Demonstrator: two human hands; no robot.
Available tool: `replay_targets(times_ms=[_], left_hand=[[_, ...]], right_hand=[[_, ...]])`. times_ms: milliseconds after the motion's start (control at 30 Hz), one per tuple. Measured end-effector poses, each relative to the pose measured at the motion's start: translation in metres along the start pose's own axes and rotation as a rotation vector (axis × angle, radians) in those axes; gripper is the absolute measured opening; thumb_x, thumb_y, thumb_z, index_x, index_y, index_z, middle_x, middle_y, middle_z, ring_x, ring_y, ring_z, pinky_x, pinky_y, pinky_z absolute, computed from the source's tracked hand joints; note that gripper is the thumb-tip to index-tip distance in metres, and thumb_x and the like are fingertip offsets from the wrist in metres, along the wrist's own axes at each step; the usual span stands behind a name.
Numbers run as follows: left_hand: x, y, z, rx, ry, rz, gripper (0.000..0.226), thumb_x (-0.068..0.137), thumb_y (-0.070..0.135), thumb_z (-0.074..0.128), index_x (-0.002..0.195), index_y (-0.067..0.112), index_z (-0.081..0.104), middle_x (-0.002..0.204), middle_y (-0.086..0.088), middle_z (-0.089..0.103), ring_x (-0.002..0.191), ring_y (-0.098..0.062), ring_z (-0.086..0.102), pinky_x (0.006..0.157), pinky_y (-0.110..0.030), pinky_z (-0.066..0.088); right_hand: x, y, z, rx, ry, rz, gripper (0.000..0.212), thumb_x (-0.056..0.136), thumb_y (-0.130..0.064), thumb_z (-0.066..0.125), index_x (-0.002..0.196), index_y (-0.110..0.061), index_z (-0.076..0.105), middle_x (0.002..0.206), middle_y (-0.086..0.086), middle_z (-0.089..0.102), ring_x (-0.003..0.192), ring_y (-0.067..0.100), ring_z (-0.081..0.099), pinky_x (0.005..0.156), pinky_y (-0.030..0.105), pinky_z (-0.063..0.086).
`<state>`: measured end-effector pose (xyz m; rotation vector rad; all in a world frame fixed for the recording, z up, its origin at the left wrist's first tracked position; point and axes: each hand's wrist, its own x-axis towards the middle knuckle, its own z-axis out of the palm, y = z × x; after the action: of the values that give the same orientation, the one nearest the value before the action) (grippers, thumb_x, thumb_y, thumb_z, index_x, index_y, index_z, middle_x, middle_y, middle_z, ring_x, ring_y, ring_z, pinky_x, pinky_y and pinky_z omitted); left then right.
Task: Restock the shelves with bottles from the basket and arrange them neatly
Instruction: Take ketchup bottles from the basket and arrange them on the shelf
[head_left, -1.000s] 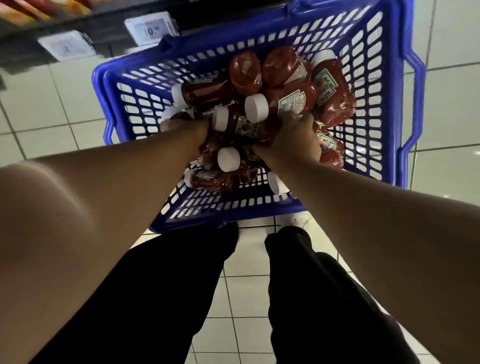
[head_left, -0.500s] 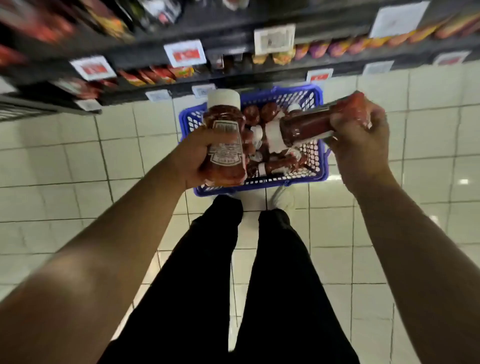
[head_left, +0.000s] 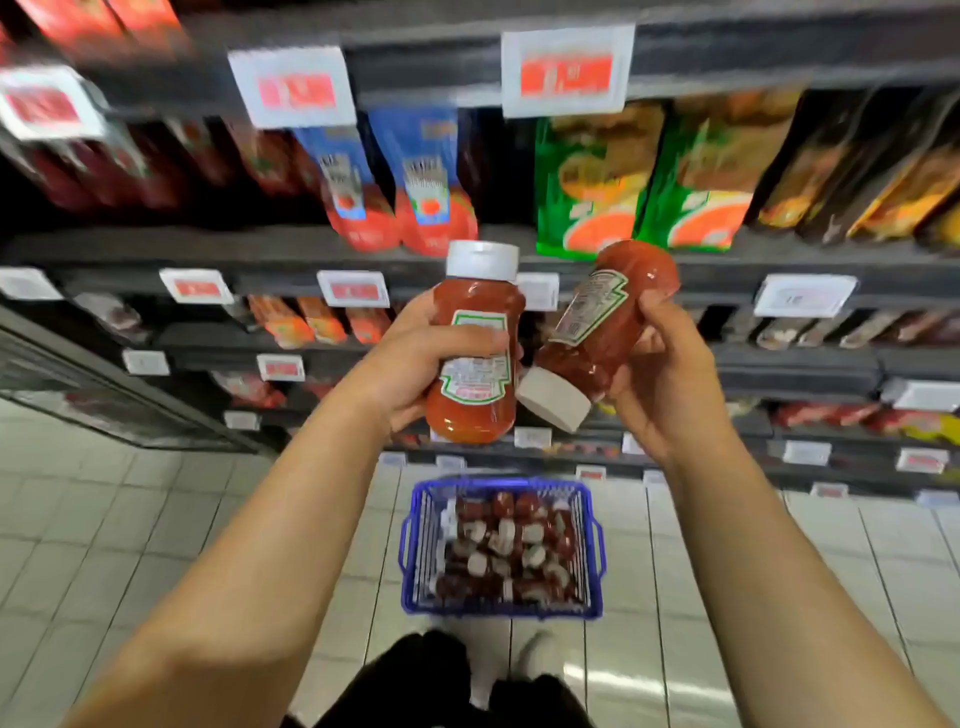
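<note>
Red sauce fills both bottles you hold up in front of the shelves (head_left: 519, 249). Your left hand (head_left: 415, 364) wraps around the upright bottle (head_left: 475, 358), thumb curled across its label, white cap on top. Your right hand (head_left: 670, 374) grips the tilted bottle (head_left: 602, 332) with fingers curled round its body, its white cap pointing down and left, just beside the base of the other bottle. Below, on the pale tiled floor (head_left: 156, 519), the blue basket (head_left: 415, 551) sits near your feet, well apart from your hands, and holds a heap of more bottles (head_left: 509, 551) lying on their sides. The shelf faces carry price tags (head_left: 566, 70), blurred, above cartons and pouches
</note>
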<state>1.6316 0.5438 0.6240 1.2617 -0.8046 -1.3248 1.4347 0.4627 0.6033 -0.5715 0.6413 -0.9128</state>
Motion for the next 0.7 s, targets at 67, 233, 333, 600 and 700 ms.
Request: replay_targets(times_ms=[67, 233, 333, 600, 700], left_hand=[[0.000, 0.033, -0.002, 0.015, -0.003, 0.082, 0.037, 0.067, 0.006, 0.077, 0.104, 0.009, 0.074, 0.089, -0.019, 0.072, 0.078, -0.033, 0.070, 0.076, -0.041, 0.057], [0.006, 0.109, -0.015, 0.113, -0.028, 0.252, 0.049, 0.063, 0.019, 0.081, 0.108, 0.003, 0.071, 0.100, -0.027, 0.069, 0.087, -0.038, 0.069, 0.080, -0.048, 0.058], [0.016, 0.153, -0.033, 0.094, -0.049, 0.330, 0.034, 0.065, 0.022, 0.080, 0.098, 0.012, 0.077, 0.091, -0.019, 0.074, 0.083, -0.033, 0.073, 0.079, -0.046, 0.060], [0.068, 0.247, -0.076, 0.221, -0.065, 0.490, 0.026, 0.072, 0.009, 0.075, 0.096, 0.018, 0.077, 0.094, -0.013, 0.075, 0.089, -0.030, 0.071, 0.086, -0.044, 0.057], [0.092, 0.258, -0.096, 0.237, -0.061, 0.452, 0.026, 0.070, 0.014, 0.079, 0.095, 0.015, 0.079, 0.098, -0.014, 0.077, 0.092, -0.029, 0.072, 0.095, -0.047, 0.056]], right_hand=[[0.002, -0.020, 0.028, 0.009, -0.030, -0.022, 0.070, 0.086, -0.033, 0.063, 0.143, 0.005, 0.048, 0.128, 0.025, 0.060, 0.114, 0.035, 0.059, 0.096, 0.048, 0.055], [0.007, -0.057, 0.086, -0.005, -0.135, 0.026, 0.064, 0.088, -0.049, 0.058, 0.128, 0.001, 0.065, 0.115, 0.024, 0.070, 0.092, 0.030, 0.073, 0.071, 0.041, 0.062], [0.012, -0.070, 0.112, -0.009, -0.231, 0.087, 0.060, 0.095, -0.055, 0.048, 0.113, -0.005, 0.076, 0.118, 0.021, 0.072, 0.093, 0.036, 0.074, 0.070, 0.052, 0.061], [0.028, -0.083, 0.173, -0.192, -0.275, -0.064, 0.058, 0.082, -0.044, 0.071, 0.122, -0.002, 0.065, 0.118, 0.016, 0.068, 0.081, 0.028, 0.068, 0.062, 0.043, 0.056], [0.040, -0.087, 0.183, -0.249, -0.230, -0.205, 0.049, 0.082, -0.027, 0.072, 0.121, 0.000, 0.061, 0.117, 0.019, 0.067, 0.082, 0.028, 0.067, 0.062, 0.044, 0.056]])
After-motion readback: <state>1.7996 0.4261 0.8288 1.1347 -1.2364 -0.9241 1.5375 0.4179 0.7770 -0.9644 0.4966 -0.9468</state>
